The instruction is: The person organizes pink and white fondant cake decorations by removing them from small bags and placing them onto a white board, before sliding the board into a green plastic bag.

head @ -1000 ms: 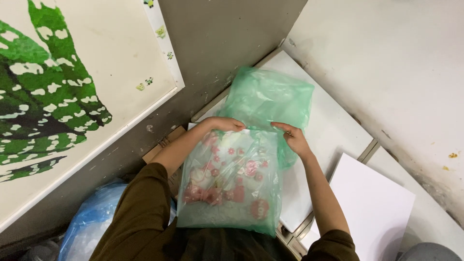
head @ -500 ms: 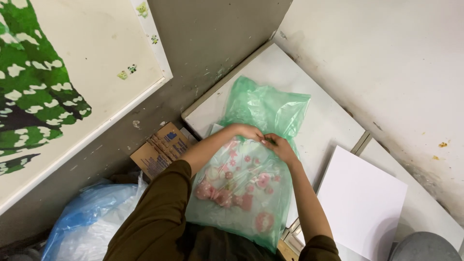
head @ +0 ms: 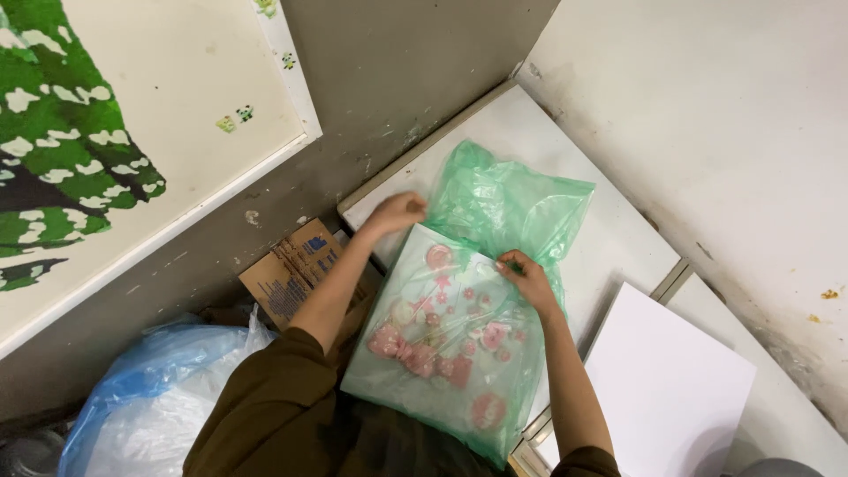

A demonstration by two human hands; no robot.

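Left hand (head: 396,212) and right hand (head: 527,278) grip the top edge of a flat panel with pink flowers (head: 446,340) sheathed in a green plastic bag (head: 517,199), over white boards (head: 618,238).

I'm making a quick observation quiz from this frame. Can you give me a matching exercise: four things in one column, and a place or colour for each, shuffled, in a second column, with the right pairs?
Things:
1. green plastic bag
2. blue plastic bag
3. cardboard box
4. flowered panel

Places or colours:
A. brown, on the floor beside the left forearm
B. wrapped in clear film, with pink flowers, in front of the person
C. crumpled at the bottom left
D. lying on a white board, beyond both hands

Pairs: 1-D, 2-C, 3-A, 4-B. The left hand and right hand are at the panel's top edge.
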